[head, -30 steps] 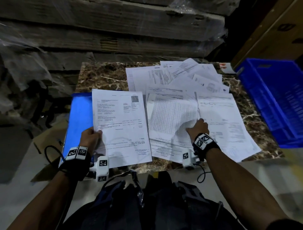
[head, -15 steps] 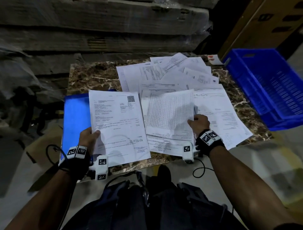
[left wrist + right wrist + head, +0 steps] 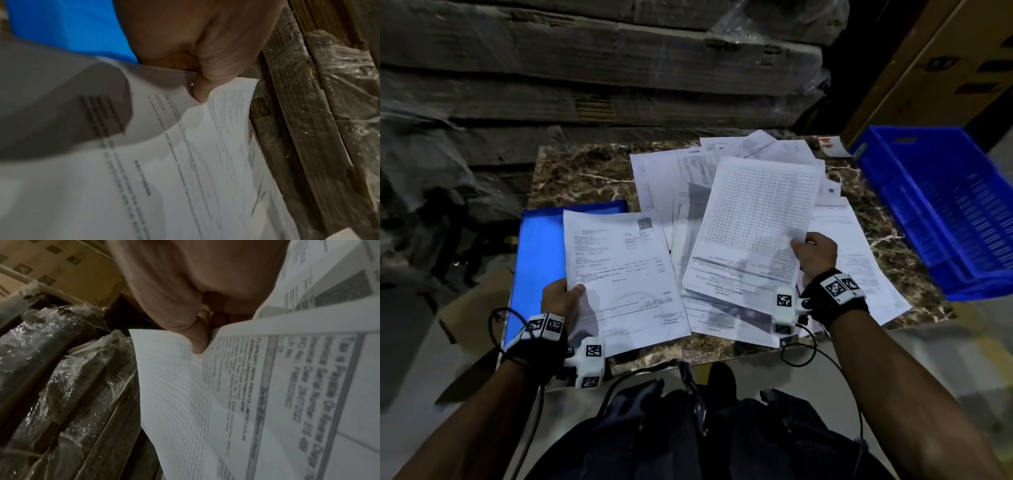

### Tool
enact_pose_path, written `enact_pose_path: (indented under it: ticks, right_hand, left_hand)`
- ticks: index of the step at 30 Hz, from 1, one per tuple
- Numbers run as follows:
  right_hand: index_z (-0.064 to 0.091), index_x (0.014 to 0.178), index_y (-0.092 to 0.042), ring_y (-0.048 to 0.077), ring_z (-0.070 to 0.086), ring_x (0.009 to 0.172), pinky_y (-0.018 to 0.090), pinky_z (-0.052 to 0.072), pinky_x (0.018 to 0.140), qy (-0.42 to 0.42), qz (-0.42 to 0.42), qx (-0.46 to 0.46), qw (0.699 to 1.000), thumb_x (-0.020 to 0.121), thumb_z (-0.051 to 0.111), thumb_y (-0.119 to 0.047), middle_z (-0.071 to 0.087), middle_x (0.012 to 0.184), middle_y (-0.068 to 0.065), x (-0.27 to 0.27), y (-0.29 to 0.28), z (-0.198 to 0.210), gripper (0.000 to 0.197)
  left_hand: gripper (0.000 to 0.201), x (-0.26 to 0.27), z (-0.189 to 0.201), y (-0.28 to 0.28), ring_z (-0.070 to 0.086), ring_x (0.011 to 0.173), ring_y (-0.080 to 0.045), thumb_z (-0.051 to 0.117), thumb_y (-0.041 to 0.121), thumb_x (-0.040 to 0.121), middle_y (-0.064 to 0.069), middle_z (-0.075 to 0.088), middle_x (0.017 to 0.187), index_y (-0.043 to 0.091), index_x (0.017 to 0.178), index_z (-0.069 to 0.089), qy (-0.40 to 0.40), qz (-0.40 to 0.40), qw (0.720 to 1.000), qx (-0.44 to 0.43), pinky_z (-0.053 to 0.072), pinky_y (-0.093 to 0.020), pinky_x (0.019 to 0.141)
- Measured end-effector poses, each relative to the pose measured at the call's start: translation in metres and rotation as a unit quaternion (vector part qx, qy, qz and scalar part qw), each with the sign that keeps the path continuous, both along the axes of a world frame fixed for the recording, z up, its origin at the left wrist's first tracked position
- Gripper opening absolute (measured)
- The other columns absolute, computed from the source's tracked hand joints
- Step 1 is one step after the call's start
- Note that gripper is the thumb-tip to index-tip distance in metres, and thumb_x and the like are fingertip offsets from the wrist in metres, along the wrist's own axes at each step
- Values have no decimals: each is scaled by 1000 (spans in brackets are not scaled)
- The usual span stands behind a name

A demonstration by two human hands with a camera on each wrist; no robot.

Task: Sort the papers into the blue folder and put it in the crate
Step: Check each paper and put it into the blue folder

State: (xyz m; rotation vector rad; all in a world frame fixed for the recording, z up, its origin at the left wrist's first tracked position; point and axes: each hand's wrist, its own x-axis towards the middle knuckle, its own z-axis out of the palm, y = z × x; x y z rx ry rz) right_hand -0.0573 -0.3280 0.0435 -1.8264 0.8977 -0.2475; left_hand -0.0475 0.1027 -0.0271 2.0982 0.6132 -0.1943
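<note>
A blue folder (image 3: 537,260) lies open at the table's left edge. Over it my left hand (image 3: 561,298) pinches the lower left edge of a printed sheet (image 3: 619,274), thumb on top (image 3: 202,91). My right hand (image 3: 815,250) pinches the right edge of a gridded sheet (image 3: 753,219) and holds it raised and tilted over the pile; its thumb (image 3: 198,340) lies on the paper. Several more papers (image 3: 859,260) lie spread over the marble table (image 3: 585,174). The blue crate (image 3: 945,212) stands to the right of the table.
Shrink-wrapped stacks of flat cardboard (image 3: 599,68) rise behind the table. A brown carton (image 3: 941,65) stands behind the crate. A small card with red print (image 3: 828,144) lies at the table's far right corner. My legs are below the table's front edge.
My right hand has taken hold of the gridded sheet's right edge and lifted it off the pile, tilting it up. The left hand still holds its sheet over the folder.
</note>
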Motion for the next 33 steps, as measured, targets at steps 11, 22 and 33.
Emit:
enact_pose_path:
  ticks: [11,22,33]
  right_hand:
    - [63,69,-10,18,57,58,25,49,54,-19,48,180,982,89,61,0,64,60,-1,15,36,-20,22]
    - [34,140,-12,26,50,114,34,43,94,-1,145,-13,989,84,64,1,46,130,14,31,57,-29,64]
    - [30,147,-26,23,17,145,36,13,113,-38,649,-425,630,86,63,-11,24,157,1,71,132,19,71]
  left_hand:
    - [53,10,53,-77,54,116,-26,62,32,90,-14,56,128,5,133,48,1,-153,979,-133,43,-32,92]
    - [14,19,67,-98,61,74,-24,59,-6,86,-14,66,89,5,92,64,-21,-107,967,-229,51,-29,65]
    - [11,26,66,-82,59,67,5,65,2,85,-2,67,79,-2,95,70,-44,-253,961,-100,46,-13,70]
